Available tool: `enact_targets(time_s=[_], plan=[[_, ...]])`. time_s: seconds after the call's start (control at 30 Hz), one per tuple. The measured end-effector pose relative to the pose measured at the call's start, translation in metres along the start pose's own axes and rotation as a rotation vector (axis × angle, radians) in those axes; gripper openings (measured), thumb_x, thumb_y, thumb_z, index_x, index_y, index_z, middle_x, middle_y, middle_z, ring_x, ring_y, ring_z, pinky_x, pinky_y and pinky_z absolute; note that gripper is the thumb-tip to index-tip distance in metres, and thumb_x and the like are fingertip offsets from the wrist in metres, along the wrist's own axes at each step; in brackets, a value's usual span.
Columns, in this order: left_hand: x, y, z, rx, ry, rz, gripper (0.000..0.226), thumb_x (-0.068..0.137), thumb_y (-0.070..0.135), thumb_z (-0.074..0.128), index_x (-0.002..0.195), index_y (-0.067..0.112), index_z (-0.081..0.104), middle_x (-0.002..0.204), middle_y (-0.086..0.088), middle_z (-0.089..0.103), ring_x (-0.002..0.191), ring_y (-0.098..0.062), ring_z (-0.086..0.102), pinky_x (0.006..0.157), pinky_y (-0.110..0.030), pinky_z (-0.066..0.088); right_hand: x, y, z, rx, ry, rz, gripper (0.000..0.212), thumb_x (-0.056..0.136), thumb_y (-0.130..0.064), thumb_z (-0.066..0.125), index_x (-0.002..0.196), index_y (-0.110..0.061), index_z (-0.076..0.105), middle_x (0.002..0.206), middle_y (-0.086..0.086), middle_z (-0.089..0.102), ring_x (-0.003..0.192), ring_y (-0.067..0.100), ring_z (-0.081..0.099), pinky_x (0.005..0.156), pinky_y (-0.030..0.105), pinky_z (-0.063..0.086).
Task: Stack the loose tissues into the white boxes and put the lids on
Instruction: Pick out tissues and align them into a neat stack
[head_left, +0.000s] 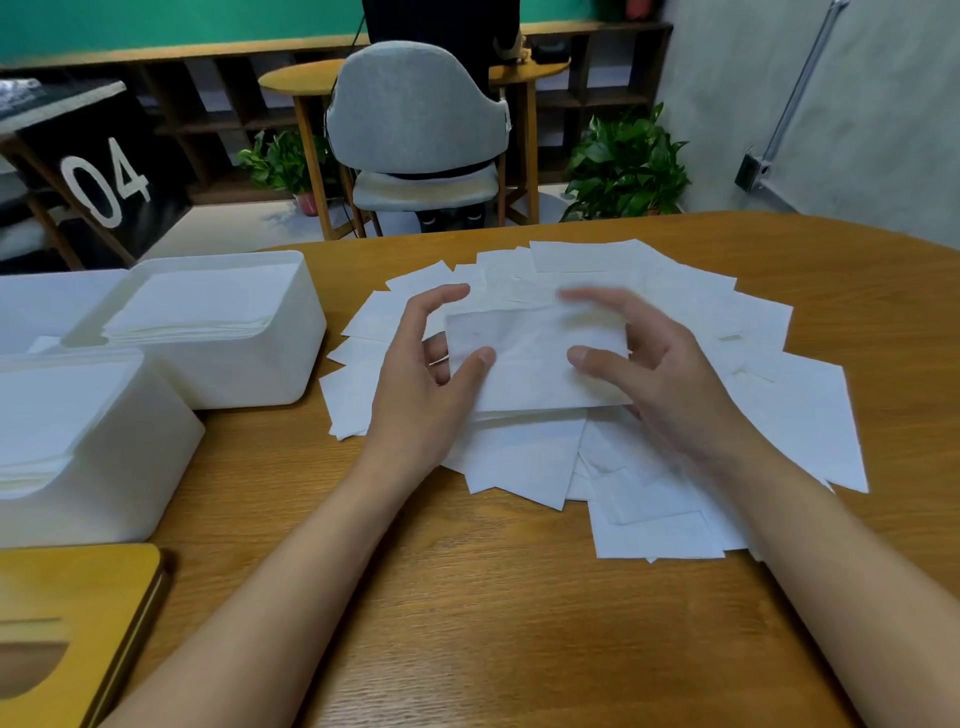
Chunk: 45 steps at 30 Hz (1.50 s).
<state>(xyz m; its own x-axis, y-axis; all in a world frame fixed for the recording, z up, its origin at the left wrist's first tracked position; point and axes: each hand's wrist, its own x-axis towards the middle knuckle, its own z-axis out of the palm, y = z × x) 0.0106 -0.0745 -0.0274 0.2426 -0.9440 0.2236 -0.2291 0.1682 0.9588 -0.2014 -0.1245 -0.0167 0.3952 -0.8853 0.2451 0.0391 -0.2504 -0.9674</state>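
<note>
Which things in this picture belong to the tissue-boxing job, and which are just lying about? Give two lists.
Job: loose tissues; stack, held by left hand and right hand; far box; near box; lid.
Lying about: chair; plants; side table; 04 sign.

1. The worktop (493, 597) is wood with a visible grain and a smooth, faintly sheened finish.
2. The tissues (789, 405) are thin white paper, matt, soft-looking and lightly creased.
3. The white boxes (260, 374) at left are smooth plastic with a matt finish.
4. The lid (78, 587) at near left is pale wood, smooth, with a slight gloss.
5. The far chair (415, 104) is covered in grey, matt woven cloth.
</note>
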Motion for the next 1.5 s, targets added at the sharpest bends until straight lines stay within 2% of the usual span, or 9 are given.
enact_targets(time_s=[0.1, 0.2, 0.43, 0.77, 0.87, 1.0, 1.13, 1.27, 1.5], plan=[[0.002, -0.009, -0.005, 0.204, -0.070, 0.131, 0.057, 0.104, 0.012, 0.063, 0.147, 0.041, 0.040, 0.096, -0.001, 0.072, 0.085, -0.021, 0.069, 0.081, -0.046, 0.059, 0.001, 0.010, -0.003, -0.182, 0.060, 0.008, 0.036, 0.097, 0.004, 0.064, 0.105, -0.025, 0.082, 0.109, -0.009, 0.079, 0.095, 0.003, 0.069, 0.077, 0.013, 0.048], [0.002, -0.013, -0.011, 0.471, -0.176, 0.195, 0.071, 0.095, 0.018, 0.068, 0.151, 0.041, 0.033, 0.117, 0.013, 0.067, 0.092, 0.002, 0.063, 0.089, -0.033, 0.051, 0.005, 0.015, -0.010, -0.225, 0.287, 0.006, 0.045, 0.096, 0.006, 0.061, 0.104, -0.033, 0.082, 0.113, -0.019, 0.076, 0.107, -0.003, 0.067, 0.090, 0.017, 0.052], [0.004, -0.021, -0.010, 0.773, -0.285, 0.252, 0.042, 0.088, 0.044, 0.057, 0.129, 0.038, 0.064, 0.111, 0.021, 0.059, 0.114, 0.004, 0.050, 0.119, -0.051, 0.026, 0.007, 0.020, -0.013, -0.280, 0.334, -0.010, 0.046, 0.096, 0.004, 0.059, 0.105, -0.036, 0.079, 0.120, -0.022, 0.073, 0.119, -0.009, 0.060, 0.095, 0.008, 0.045], [0.008, -0.024, -0.012, 0.685, -0.255, 0.394, 0.006, 0.096, 0.029, 0.075, 0.100, 0.031, 0.077, 0.112, 0.017, 0.062, 0.108, -0.004, 0.060, 0.104, -0.049, 0.045, 0.008, 0.024, -0.013, -0.273, 0.327, -0.006, 0.044, 0.097, 0.001, 0.060, 0.105, -0.037, 0.080, 0.124, -0.020, 0.071, 0.117, -0.002, 0.062, 0.095, 0.018, 0.050], [0.004, -0.017, -0.010, 0.634, -0.212, 0.478, 0.003, 0.098, 0.024, 0.072, 0.100, 0.026, 0.073, 0.106, 0.016, 0.068, 0.106, -0.004, 0.063, 0.102, -0.038, 0.044, 0.008, 0.023, -0.013, -0.270, 0.296, 0.000, 0.038, 0.098, -0.004, 0.063, 0.108, -0.036, 0.080, 0.120, -0.023, 0.073, 0.118, 0.000, 0.063, 0.095, 0.021, 0.049], [0.000, -0.007, -0.008, 0.405, -0.137, 0.380, 0.004, 0.098, 0.015, 0.073, 0.100, 0.019, 0.074, 0.096, 0.017, 0.073, 0.098, -0.002, 0.068, 0.082, -0.011, 0.044, 0.005, 0.012, -0.005, -0.237, 0.154, -0.006, 0.015, 0.101, -0.026, 0.067, 0.109, -0.027, 0.080, 0.113, -0.021, 0.076, 0.114, -0.007, 0.063, 0.093, 0.008, 0.043], [0.001, -0.007, -0.005, 0.334, -0.078, 0.363, 0.009, 0.096, 0.019, 0.076, 0.103, 0.023, 0.079, 0.102, 0.019, 0.075, 0.105, -0.002, 0.068, 0.089, -0.010, 0.045, -0.001, 0.008, 0.004, -0.081, 0.034, 0.078, 0.041, 0.098, -0.055, 0.059, 0.109, -0.023, 0.081, 0.114, -0.004, 0.077, 0.111, 0.010, 0.070, 0.091, 0.023, 0.052], [0.001, -0.006, -0.006, 0.284, -0.008, 0.291, 0.013, 0.095, 0.026, 0.078, 0.108, 0.027, 0.081, 0.106, 0.022, 0.075, 0.109, 0.006, 0.066, 0.090, -0.009, 0.045, -0.004, 0.006, 0.009, -0.077, -0.022, 0.063, 0.021, 0.099, -0.025, 0.071, 0.119, -0.025, 0.076, 0.113, -0.003, 0.076, 0.100, 0.014, 0.073, 0.077, 0.026, 0.058], [0.003, -0.004, -0.008, 0.200, 0.046, 0.201, 0.018, 0.093, 0.031, 0.081, 0.111, 0.032, 0.079, 0.103, 0.016, 0.077, 0.105, -0.005, 0.070, 0.093, -0.036, 0.057, -0.006, 0.007, 0.011, -0.156, -0.105, -0.001, 0.066, 0.096, -0.014, 0.074, 0.149, -0.044, 0.047, 0.136, -0.016, 0.063, 0.117, 0.008, 0.067, 0.093, 0.030, 0.059]])
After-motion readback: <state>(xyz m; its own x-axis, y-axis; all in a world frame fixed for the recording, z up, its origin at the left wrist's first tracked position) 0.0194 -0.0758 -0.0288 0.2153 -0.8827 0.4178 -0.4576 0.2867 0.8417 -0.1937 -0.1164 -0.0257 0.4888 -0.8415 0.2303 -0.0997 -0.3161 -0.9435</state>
